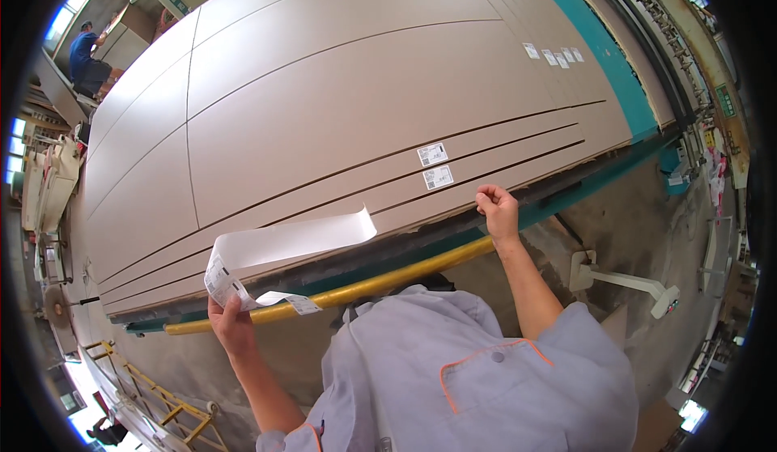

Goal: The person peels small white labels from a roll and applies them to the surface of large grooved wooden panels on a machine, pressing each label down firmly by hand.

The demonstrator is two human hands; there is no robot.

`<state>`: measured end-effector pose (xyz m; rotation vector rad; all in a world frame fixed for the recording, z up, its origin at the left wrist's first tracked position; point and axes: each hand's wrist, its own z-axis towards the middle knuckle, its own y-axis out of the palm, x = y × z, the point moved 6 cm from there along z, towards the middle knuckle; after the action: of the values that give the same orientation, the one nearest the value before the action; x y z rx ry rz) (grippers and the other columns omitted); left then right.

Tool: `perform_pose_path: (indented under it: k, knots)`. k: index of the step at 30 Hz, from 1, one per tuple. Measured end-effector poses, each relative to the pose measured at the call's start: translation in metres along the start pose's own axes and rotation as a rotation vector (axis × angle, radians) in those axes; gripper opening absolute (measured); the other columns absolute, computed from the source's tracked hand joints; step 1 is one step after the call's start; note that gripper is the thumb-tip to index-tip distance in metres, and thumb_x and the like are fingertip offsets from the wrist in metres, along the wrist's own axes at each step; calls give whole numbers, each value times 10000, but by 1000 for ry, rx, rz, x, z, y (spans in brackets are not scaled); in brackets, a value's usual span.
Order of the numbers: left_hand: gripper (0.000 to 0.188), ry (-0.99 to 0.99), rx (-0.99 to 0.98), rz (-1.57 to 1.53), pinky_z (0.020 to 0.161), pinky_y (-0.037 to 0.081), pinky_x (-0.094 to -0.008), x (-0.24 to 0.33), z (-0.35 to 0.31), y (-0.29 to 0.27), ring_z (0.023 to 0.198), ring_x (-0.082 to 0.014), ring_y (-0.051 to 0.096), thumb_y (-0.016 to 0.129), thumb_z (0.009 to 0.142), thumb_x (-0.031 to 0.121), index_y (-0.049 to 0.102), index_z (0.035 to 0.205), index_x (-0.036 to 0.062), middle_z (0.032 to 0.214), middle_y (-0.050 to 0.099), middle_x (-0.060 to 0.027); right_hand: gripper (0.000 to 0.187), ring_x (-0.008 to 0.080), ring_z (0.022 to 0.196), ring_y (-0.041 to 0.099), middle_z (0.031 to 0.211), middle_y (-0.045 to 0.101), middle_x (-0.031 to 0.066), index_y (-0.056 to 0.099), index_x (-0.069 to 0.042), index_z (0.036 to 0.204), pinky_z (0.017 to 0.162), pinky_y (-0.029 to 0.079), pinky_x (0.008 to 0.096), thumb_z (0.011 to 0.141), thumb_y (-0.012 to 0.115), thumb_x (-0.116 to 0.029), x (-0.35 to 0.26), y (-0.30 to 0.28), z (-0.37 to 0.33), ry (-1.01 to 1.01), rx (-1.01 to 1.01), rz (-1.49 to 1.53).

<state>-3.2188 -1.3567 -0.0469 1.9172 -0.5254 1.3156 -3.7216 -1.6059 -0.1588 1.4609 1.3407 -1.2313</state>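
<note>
My left hand (pixel 233 331) is closed on a long strip of printed labels (pixel 295 243) at the near left edge of the board. The strip's bare white backing loops over the board and curls up at its right end, while a labelled tail hangs to the right of the hand. My right hand (pixel 499 213) is pinched at the near edge; anything between its fingertips is too small to make out. Beyond it, two white labels (pixel 432 154) lie on narrow strips of the large grey-beige cut board (pixel 340 88). Several more labels (pixel 558 58) are farther right.
A yellow bar (pixel 405 271) runs along the near side, between me and the board. At right, a white arm (pixel 623 280) carries a small control box. A yellow metal frame (pixel 174 410) stands lower left. Another person (pixel 85 57) sits at the far left.
</note>
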Motion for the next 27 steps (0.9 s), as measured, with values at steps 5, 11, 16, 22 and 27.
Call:
perform_pose_path:
  k: [5, 11, 16, 22, 27]
  knots:
    - [425, 24, 83, 8, 781, 560, -356, -10, -12, -2, 898, -193, 612, 621, 836, 10, 514, 1247, 39, 1067, 608, -89, 208, 66, 671, 555, 783, 628, 3, 662, 30, 1024, 630, 468, 215, 844, 651, -75, 16, 21, 10, 110, -122, -48]
    - [413, -10, 114, 41, 775, 556, -348, -14, -26, -6, 870, -195, 618, 627, 835, 17, 507, 1229, 15, 1049, 609, -94, 299, 68, 676, 554, 781, 631, 15, 630, 44, 1115, 629, 467, 218, 839, 640, -70, 16, 38, 11, 88, -160, -91]
    - [430, 16, 136, 24, 779, 552, -337, -19, -21, 1, 908, -200, 626, 618, 842, 24, 503, 1257, 20, 1096, 620, -99, 338, 85, 682, 567, 780, 639, 24, 612, 43, 1147, 647, 477, 230, 833, 630, -80, 13, 43, 13, 114, -181, -147]
    - [443, 6, 93, 21, 848, 534, -336, -19, -5, 14, 982, -211, 623, 622, 841, 24, 505, 1268, 16, 1137, 618, -105, 365, 65, 658, 534, 769, 601, 15, 558, 59, 1216, 595, 452, 196, 875, 618, -59, 1, 45, 16, 52, -205, -257]
    - [439, 13, 92, 25, 892, 522, -348, -17, 9, 22, 1009, -218, 620, 631, 845, 28, 507, 1265, 8, 1150, 618, -108, 381, 118, 711, 609, 784, 669, 58, 606, 52, 1165, 698, 500, 258, 825, 631, -118, -3, 45, 19, 113, -177, -280]
